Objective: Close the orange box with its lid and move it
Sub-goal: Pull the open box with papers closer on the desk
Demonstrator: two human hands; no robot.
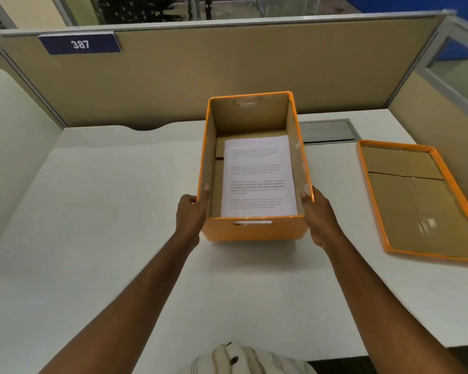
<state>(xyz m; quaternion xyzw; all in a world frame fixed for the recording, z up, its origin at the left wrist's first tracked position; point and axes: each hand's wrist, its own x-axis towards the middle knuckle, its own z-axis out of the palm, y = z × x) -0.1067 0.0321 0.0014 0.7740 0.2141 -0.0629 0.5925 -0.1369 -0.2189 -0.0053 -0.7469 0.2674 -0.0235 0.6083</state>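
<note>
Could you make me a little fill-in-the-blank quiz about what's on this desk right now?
1. The orange box is open, and a printed sheet of ____ lies flat on its bottom.
2. The lid lies upside down on the desk, to the ____ of the box.
3. The left hand and the right hand hold the box by its two ____ walls.
4. The sign on the partition reads ____.

Missing words: paper; right; side; 387
</note>
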